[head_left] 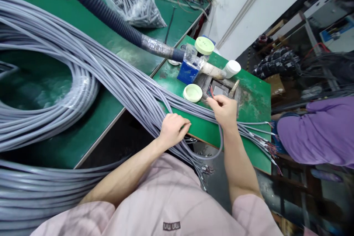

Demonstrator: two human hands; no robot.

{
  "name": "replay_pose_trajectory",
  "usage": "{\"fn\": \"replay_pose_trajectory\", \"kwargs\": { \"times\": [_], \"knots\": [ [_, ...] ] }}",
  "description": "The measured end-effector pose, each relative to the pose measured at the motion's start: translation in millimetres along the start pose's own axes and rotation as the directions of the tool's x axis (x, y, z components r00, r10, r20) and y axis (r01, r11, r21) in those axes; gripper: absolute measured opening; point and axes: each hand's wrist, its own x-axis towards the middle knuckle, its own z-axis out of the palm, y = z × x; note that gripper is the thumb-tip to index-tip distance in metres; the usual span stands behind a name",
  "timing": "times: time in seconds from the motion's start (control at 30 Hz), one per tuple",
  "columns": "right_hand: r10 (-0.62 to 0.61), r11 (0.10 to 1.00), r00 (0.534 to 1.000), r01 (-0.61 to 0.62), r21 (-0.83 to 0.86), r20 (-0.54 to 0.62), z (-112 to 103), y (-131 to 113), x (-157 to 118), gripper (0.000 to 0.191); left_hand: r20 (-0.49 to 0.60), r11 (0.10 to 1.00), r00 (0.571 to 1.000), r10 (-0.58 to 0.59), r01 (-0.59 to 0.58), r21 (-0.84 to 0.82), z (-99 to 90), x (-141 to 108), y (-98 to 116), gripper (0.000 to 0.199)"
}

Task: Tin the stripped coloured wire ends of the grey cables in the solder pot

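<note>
My right hand (225,111) pinches the end of a grey multi-core cable (220,140), its red and dark wire ends (211,91) pointing at a small square solder pot (220,88). Whether the wire tips touch the metal I cannot tell. From that hand the cable loops down past the table edge and back toward my left hand (174,129). Its fingers are curled around grey cable at the edge of the bundle (138,84); how many strands they hold is hidden. A pale green round dish (193,93) stands just left of my right hand.
A black ribbed hose (110,18) runs to a blue box (188,72) beside the pot. A white jar (232,68) and green lid (204,45) stand behind. Coiled cables (83,88) cover the left table. A person in purple (318,132) is at right.
</note>
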Motion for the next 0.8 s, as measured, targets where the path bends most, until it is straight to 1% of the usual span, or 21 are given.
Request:
{"fn": "replay_pose_trajectory", "kwargs": {
  "times": [0.07, 0.17, 0.27, 0.37, 0.5, 0.63, 0.73, 0.8],
  "knots": [
    [-0.011, 0.997, 0.998, 0.015, -0.076, 0.06, 6.9, 3.1, 20.4, 0.027, 0.042, 0.998, 0.998, 0.048, -0.049, 0.041, 6.5, -3.3, -8.7, 0.014],
    [-0.006, 0.984, 0.987, 0.034, -0.174, 0.158, 20.1, 7.2, 41.6, 0.026, 0.04, 0.999, 0.999, 0.027, -0.026, -0.019, 13.0, -7.1, -14.2, 0.012],
    [0.019, 0.959, 0.971, 0.05, -0.277, 0.238, 32.1, 11.3, 53.0, 0.026, 0.03, 0.997, 1.0, 0.006, -0.004, -0.071, 14.3, -8.4, -15.7, 0.012],
    [0.064, 0.924, 0.958, 0.05, -0.38, 0.281, 40.2, 14.9, 59.4, 0.024, 0.036, 0.998, 0.999, 0.035, -0.033, -0.049, 14.3, -8.9, -17.2, 0.013],
    [0.116, 0.879, 0.944, 0.048, -0.475, 0.31, 46.8, 18.5, 65.5, 0.023, 0.035, 0.997, 0.997, 0.073, -0.074, 0.01, 15.2, -10.6, -19.6, 0.012],
    [0.142, 0.866, 0.938, 0.037, -0.499, 0.316, 50.4, 19.5, 69.1, 0.021, 0.026, 0.991, 0.993, 0.118, -0.119, 0.053, 15.8, -11.8, -20.9, 0.012],
    [0.097, 0.886, 0.949, 0.055, -0.46, 0.3, 42.0, 17.3, 67.8, 0.021, -0.005, 0.979, 0.984, 0.178, -0.176, 0.106, 16.2, -11.8, -21.2, 0.011],
    [0.032, 0.914, 0.968, 0.072, -0.4, 0.249, 27.1, 17.0, 64.8, 0.024, -0.058, 0.966, 0.972, 0.229, -0.22, 0.133, 16.9, -11.3, -20.9, 0.009]
  ]
}}
